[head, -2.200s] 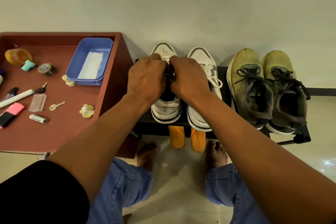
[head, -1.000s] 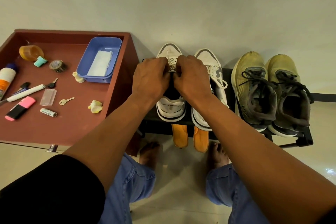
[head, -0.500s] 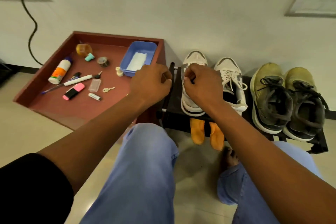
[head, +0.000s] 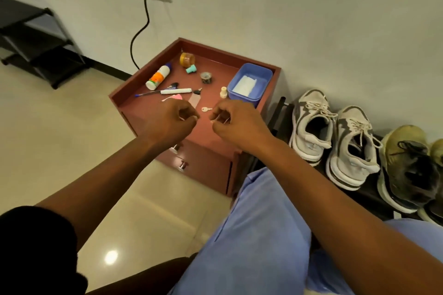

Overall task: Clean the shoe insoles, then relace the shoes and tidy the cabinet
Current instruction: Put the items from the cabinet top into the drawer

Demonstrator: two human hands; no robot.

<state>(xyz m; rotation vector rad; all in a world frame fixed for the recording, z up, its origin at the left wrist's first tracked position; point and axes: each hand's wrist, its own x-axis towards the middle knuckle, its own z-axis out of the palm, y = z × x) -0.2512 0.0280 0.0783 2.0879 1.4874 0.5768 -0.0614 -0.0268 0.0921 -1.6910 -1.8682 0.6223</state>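
The red-brown cabinet (head: 153,112) stands against the wall, its rimmed top strewn with a blue tub (head: 260,79), a small key (head: 206,109), a white marker (head: 176,91) and an orange-labelled bottle (head: 158,77). Above its front edge the left hand (head: 171,123) and right hand (head: 236,124) hover with fingers curled; whether they pinch anything I cannot tell. To the right, white sneakers (head: 333,136) sit laced on a low black rack (head: 278,115) beside yellow-green running shoes (head: 407,170).

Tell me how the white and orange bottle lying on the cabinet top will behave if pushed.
The bottle lies on its side and looks round, so it will likely roll. It looks plastic, probably light. The cabinet's raised rim should stop it.
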